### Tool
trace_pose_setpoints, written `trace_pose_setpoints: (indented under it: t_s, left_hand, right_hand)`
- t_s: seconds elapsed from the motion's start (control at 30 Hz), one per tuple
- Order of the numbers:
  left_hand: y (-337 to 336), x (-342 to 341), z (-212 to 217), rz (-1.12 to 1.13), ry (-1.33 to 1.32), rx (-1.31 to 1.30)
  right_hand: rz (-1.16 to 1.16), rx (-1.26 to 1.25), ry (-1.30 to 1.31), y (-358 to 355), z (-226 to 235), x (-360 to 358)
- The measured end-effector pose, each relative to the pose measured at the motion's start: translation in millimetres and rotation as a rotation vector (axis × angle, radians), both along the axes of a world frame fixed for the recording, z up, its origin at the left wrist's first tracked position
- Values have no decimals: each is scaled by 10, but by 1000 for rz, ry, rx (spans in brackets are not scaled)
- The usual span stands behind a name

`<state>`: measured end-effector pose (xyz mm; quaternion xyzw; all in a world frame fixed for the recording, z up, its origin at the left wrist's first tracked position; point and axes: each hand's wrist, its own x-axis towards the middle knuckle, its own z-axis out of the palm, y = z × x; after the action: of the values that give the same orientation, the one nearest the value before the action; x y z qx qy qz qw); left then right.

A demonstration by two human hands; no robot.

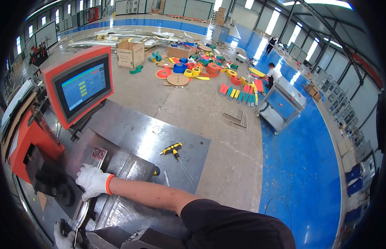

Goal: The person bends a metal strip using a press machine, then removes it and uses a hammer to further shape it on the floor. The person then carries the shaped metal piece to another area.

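A long, shiny flat metal bar (81,215) lies across the dark metal bed of a machine (130,178), running from the lower left up to a reddish-marked end piece. My right hand (93,181), in a white glove with an orange cuff, is closed over the bar's middle, and hides that stretch of it. At the bar's near end, my left hand (63,237) is gloved too, with its fingers curled round the bar; the lower picture edge cuts it off. Beside the right hand stands a black machine head with a round knob (63,194).
A red-framed touchscreen (83,87) stands at the left. Yellow-and-black hand tools (173,148) lie on the metal table (147,124). Beyond are colored tape rolls (180,67), a cardboard box (130,54), L-shaped metal pieces (236,119), a wheeled cart (280,106) and a co-worker (274,74).
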<state>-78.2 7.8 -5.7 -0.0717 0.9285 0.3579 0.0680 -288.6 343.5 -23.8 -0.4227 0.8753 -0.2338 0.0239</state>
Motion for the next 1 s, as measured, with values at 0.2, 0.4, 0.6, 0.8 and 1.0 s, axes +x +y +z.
trace_pose_setpoints:
  t_s: [0.2,0.4,0.6,0.8,1.0]
  left_hand:
    - [-95,294,67,-142,-78,-208]
    - [238,-14,-9,-228,37,-588]
    - [104,-6,38,-190,318,-579]
    - [-318,314,88,-161,97,-669]
    - [-871,937,25,3,71,-685]
  right_hand:
    - [-20,40,-12,31,83,89]
    - [-57,136,-4,16,156,117]
    - [24,-130,220,-125,-34,147]
    - [-42,175,36,-153,267,243]
    - [-60,95,-110,-211,179,131]
